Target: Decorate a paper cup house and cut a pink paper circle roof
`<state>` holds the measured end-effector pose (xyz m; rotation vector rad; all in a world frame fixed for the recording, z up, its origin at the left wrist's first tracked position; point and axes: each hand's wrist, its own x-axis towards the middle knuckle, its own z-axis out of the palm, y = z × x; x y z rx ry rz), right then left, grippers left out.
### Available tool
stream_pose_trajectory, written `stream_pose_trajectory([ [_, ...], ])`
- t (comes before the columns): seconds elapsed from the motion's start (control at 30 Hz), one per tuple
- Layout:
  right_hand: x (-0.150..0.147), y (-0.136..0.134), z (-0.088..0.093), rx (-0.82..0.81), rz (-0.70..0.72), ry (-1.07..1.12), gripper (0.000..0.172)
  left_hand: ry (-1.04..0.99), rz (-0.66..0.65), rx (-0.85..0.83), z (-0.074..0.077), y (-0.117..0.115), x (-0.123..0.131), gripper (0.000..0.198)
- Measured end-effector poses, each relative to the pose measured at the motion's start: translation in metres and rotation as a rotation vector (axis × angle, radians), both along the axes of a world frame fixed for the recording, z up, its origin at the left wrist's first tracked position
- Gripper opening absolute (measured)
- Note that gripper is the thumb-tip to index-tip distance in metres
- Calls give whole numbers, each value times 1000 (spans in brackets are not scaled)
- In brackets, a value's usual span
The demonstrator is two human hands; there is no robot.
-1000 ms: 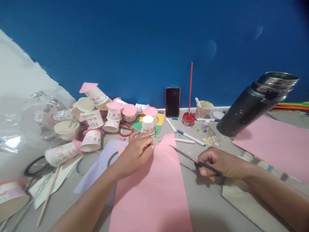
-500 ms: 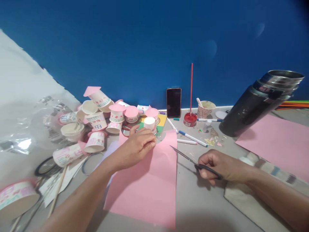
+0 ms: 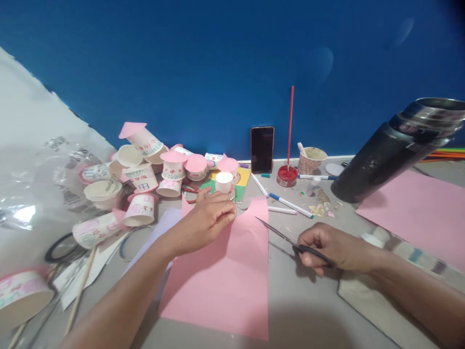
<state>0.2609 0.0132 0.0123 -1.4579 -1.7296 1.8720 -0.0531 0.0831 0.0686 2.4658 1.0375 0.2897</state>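
- Left hand [image 3: 212, 220]: fingers curled on the far end of the pink sheet [image 3: 225, 286]; I cannot tell whether they pinch it.
- Right hand [image 3: 321, 247]: grasping the black-handled scissors [image 3: 278, 232], tips over the sheet's right side.
- The sheet lies flat on the counter [image 3: 308, 300], its curved, cut end toward the counter's back edge.
- Along that back edge: a phone [image 3: 262, 150] upright, a red pot [image 3: 286, 177], a patterned cup [image 3: 310, 162].
- Decorated paper cups [image 3: 140, 177] cluster left of the sheet.
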Motion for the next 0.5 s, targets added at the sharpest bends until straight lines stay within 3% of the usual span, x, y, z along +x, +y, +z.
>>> stream_pose_trajectory([
  [0.5,1,0,0,-7,10,19,51,42,-43,1,3,2,3,33],
])
